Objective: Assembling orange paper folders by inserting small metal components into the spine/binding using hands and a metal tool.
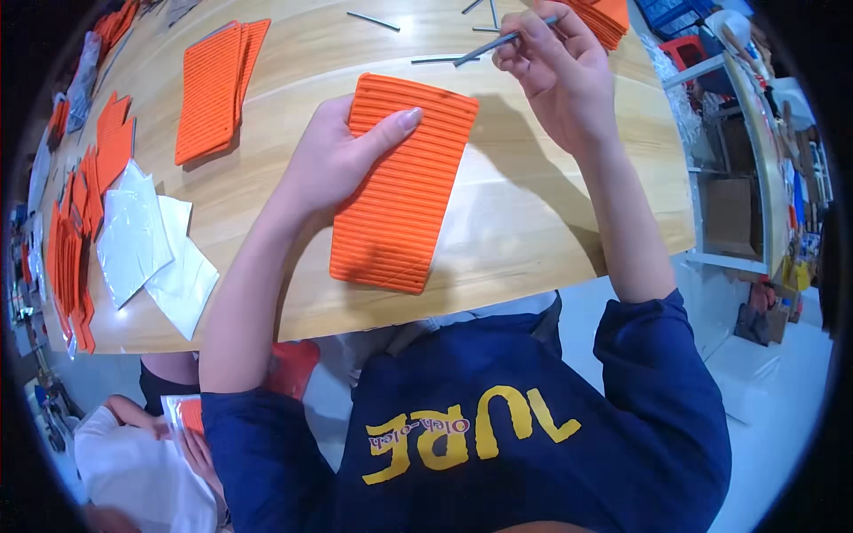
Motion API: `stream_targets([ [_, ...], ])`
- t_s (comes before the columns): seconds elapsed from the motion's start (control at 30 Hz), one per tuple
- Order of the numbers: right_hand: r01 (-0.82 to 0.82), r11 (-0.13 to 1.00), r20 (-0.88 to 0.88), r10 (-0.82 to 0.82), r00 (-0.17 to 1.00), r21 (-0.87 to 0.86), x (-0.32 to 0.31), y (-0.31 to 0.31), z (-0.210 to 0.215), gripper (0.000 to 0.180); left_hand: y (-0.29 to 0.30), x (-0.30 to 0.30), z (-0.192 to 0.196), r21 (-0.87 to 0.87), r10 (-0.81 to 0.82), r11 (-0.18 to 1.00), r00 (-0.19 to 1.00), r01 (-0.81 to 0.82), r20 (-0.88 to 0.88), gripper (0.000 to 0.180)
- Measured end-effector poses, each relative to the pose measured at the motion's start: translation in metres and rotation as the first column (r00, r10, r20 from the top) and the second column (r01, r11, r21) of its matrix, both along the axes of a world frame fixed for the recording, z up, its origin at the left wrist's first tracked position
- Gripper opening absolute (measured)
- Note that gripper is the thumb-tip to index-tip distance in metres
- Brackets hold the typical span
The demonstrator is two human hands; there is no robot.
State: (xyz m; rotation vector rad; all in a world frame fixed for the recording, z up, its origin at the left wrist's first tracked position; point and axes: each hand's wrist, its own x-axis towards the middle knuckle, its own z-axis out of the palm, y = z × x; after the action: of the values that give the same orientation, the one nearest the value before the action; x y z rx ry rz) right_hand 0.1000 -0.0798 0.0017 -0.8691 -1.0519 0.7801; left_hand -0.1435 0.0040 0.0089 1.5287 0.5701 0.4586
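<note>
My left hand (342, 155) grips an orange ribbed panel (404, 195) by its left edge, thumb across the ridged face and fingers hidden beneath. The panel is tilted above the wooden table, near its front edge. Up and to the right, my right hand (569, 80) pinches a thin dark grey rod (498, 44) between thumb and fingers, apart from the panel. On the table below the rod lies another thin dark rod (435, 60), and one more rod (373, 20) rests farther left. A few others lie close to my right hand.
A stack of orange ribbed panels (209, 93) lies at the far left of the table (293, 53). White plastic bags (138, 235) and more orange pieces (71, 258) sit at the left edge. Orange panels (604, 18) lie far right. A person in white (147, 462) is lower left.
</note>
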Motion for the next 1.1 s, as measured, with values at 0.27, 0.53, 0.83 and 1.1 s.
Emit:
stream_targets([
  [0.27, -0.242, 0.970, -0.424, 0.211, 0.881, -0.020, -0.003, -0.006, 0.001, 0.016, 0.000, 0.000, -0.004, 0.068, 0.000, 0.998, 0.999, -0.002, 0.037, 0.024],
  [0.53, -0.099, 0.961, -0.258, 0.030, 0.966, -0.258, -0.027, -0.007, 0.009, 0.016, -0.001, 0.001, -0.002, 0.101, 0.002, 0.995, 0.997, -0.011, 0.082, 0.024],
  [0.83, 0.122, 0.957, 0.073, -0.106, 0.992, -0.263, -0.038, -0.009, 0.009, 0.015, 0.002, -0.001, 0.000, 0.144, -0.018, 0.989, 0.998, 0.010, 0.054, 0.024],
  [1.1, 0.115, 0.985, 0.508, -0.033, 0.861, -0.130, -0.027, -0.008, 0.006, 0.024, 0.004, -0.002, -0.002, 0.169, -0.031, 0.985, 0.997, 0.018, 0.075, 0.025],
])
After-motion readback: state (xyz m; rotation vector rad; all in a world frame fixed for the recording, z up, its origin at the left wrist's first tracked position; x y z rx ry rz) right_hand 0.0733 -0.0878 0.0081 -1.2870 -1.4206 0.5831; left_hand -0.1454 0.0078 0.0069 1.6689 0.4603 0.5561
